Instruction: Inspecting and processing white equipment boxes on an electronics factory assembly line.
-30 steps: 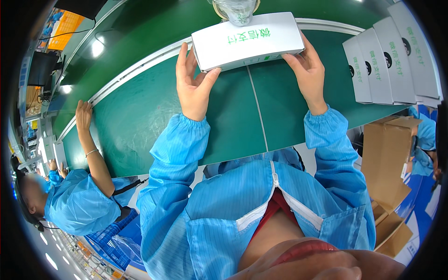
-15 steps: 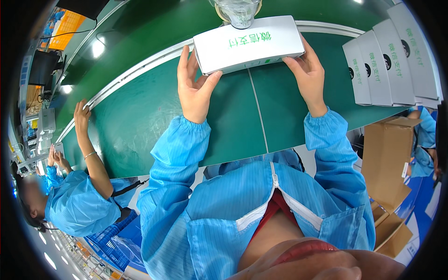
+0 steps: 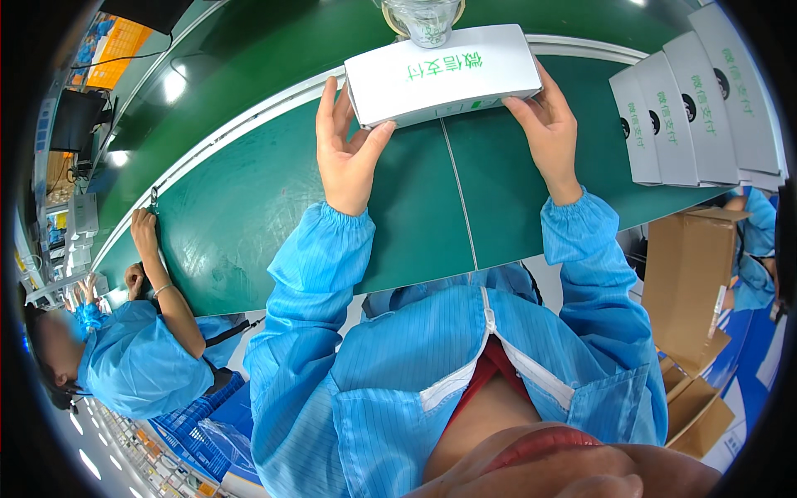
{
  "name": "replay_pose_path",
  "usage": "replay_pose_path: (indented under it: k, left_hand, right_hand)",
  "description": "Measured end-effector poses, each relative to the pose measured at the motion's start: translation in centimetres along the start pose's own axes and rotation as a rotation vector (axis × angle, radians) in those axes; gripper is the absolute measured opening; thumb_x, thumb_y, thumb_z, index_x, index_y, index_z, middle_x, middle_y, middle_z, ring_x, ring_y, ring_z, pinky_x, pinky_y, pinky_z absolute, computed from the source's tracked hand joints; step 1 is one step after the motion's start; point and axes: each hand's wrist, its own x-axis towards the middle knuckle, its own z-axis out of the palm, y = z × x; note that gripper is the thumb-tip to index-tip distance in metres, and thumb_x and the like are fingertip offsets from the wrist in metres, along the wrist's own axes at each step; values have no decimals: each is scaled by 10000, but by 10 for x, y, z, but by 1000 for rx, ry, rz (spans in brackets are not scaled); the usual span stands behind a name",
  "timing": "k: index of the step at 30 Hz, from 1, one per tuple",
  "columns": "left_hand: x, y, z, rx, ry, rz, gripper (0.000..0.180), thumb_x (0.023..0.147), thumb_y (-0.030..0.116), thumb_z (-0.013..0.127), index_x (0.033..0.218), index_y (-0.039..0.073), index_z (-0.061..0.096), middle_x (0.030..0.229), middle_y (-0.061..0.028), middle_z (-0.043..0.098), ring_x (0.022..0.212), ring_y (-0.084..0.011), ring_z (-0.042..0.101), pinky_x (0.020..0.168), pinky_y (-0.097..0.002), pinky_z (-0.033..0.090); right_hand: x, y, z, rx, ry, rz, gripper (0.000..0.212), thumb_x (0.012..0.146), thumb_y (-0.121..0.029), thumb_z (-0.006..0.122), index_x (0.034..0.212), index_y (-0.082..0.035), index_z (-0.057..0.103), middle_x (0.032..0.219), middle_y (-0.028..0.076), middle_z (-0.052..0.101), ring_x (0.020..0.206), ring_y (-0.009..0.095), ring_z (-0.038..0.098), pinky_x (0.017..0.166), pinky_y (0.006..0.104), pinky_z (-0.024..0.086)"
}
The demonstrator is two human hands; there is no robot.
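Observation:
A long white carton (image 3: 440,70) with green print is held level between my two hands over the far side of the green bench. My left hand (image 3: 349,153) grips its left end, thumb at the near lower corner. At the right end my right hand (image 3: 548,129) holds it the same way, thumb on the near edge and fingers round the side. Just beyond the carton sits a roll of clear tape or film (image 3: 427,18), partly hidden behind it.
Several similar white cartons (image 3: 677,116) stand in a row at the bench's right end. An open brown cardboard box (image 3: 689,282) is below them. To the left a co-worker in blue (image 3: 141,357) reaches over the green bench (image 3: 241,207). A blue crate (image 3: 195,432) stands behind that person.
The carton has tipped slightly, so more of its near side shows. My hands keep their grip. The co-worker's hands on the left have shifted, and a small object now shows by one.

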Motion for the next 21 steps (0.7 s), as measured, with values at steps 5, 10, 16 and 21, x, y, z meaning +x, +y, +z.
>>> replay_pose_path:
  k: [5, 10, 16, 21]
  left_hand:
    - [1, 1, 0, -1, -2, -1, 846, 806, -33, 682, 1501, 21, 202, 1482, -216, 359, 1349, -301, 392, 1017, -418, 465]
    - [1, 0, 0, 5, -4, 5, 845, 805, -33, 683, 1501, 25, 207, 1480, -212, 362, 1348, -297, 395, 1016, -417, 463]
    - [1, -1, 0, 2, -7, 15, 846, 802, -36, 685, 1501, 34, 214, 1480, -210, 363, 1348, -295, 397, 1019, -419, 460]
    - [0, -2, -1, -14, -12, 19, 842, 798, -31, 691, 1498, 34, 228, 1481, -206, 365, 1342, -295, 405, 1035, -416, 442]
  right_hand:
    - [0, -1, 1, 0, 3, -3, 602, 852, -87, 714, 1404, -54, 477, 1375, 112, 530, 1233, 231, 526, 1016, 388, 454]
    - [0, -1, 1, 4, 8, -2, 598, 851, -86, 714, 1401, -55, 480, 1372, 112, 532, 1226, 228, 531, 1014, 384, 459]
    - [0, 0, 2, 6, 9, 5, 598, 850, -84, 715, 1400, -56, 482, 1373, 116, 531, 1222, 226, 534, 1014, 381, 461]
    - [-1, 1, 0, 2, 9, 3, 600, 851, -87, 715, 1403, -57, 480, 1368, 115, 534, 1215, 224, 539, 1009, 376, 462]
